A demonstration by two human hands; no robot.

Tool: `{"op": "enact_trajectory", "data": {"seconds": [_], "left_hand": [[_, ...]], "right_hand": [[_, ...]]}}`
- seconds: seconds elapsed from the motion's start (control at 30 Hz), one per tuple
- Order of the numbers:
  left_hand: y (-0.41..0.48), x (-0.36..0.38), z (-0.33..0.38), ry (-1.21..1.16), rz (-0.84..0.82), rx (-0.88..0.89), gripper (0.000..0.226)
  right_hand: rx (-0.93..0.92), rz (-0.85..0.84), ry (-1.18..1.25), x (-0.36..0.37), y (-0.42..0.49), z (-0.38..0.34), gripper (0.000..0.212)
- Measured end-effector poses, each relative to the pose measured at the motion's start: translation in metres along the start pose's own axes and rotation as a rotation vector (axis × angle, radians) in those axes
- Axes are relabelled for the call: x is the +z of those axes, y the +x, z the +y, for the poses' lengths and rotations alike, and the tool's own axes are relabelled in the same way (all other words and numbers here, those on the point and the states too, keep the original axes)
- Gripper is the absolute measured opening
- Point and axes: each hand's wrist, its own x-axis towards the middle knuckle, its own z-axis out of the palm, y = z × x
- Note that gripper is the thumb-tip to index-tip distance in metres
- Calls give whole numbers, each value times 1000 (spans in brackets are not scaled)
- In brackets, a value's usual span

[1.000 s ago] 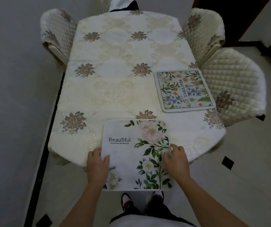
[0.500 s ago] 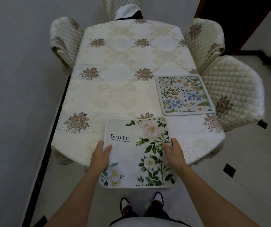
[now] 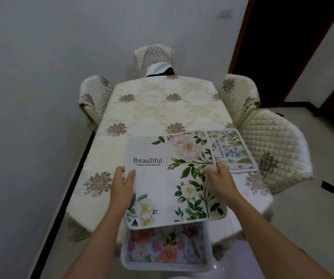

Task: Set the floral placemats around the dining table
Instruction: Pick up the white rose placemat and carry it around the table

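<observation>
Cream embroidered cloth covers the worktop (image 3: 162,109), which runs away from both my hands toward the far wall. Quilted chairs (image 3: 95,93) stand round it: one out past my left hand, two past my right and one at the far end. Biggest of the task's own things is the white placemat (image 3: 162,186), printed with pale roses and the word Beautiful. It sits between my hands, and I judge it lifted clear of the cloth, its near edge hanging out past the end of the worktop toward me. Below it, closer to my body, lies a pink-flowered placemat (image 3: 166,248); what it rests on I cannot tell. Just beyond my right hand a blue-flowered placemat (image 3: 236,152) lies flat on the cloth before the nearest chair (image 3: 273,141) on that side, one corner hidden behind the mat I hold. My left hand (image 3: 121,184) grips the white mat's left edge, thumb on top and fingers underneath, and my right hand (image 3: 222,180) grips the right edge the same way. As I read it, one place is set, a second mat is in hand but not laid, and a third waits. The spots by the left chair, the farther right chair and the far end have no mat, so I'd call the job less than half done.
</observation>
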Motion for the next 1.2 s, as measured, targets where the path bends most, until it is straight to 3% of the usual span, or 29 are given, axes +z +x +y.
{"op": "enact_trajectory", "data": {"seconds": [0.2,0.37,0.53,0.6,0.77,1.0,1.2], "left_hand": [[2,5,15,-32,-17,42,13],[6,9,20,-29,-74,57,12],[8,21,20,-15,-158,88,15],[4,28,19,-23,-218,94,15],[-10,66,14,19,-418,132,17],[-65,151,39,6,-729,250,16],[-121,215,75,9,-895,367,15]], "right_hand": [[-63,51,-47,-9,-1,-14,10],[-35,103,-7,-26,-15,-15,3],[15,178,-15,-40,-35,-8,10],[63,243,-35,-43,-47,-3,22],[177,462,-22,-66,-105,20,12],[374,761,-76,-127,-193,64,19],[462,962,-24,-179,-247,87,19]]}}
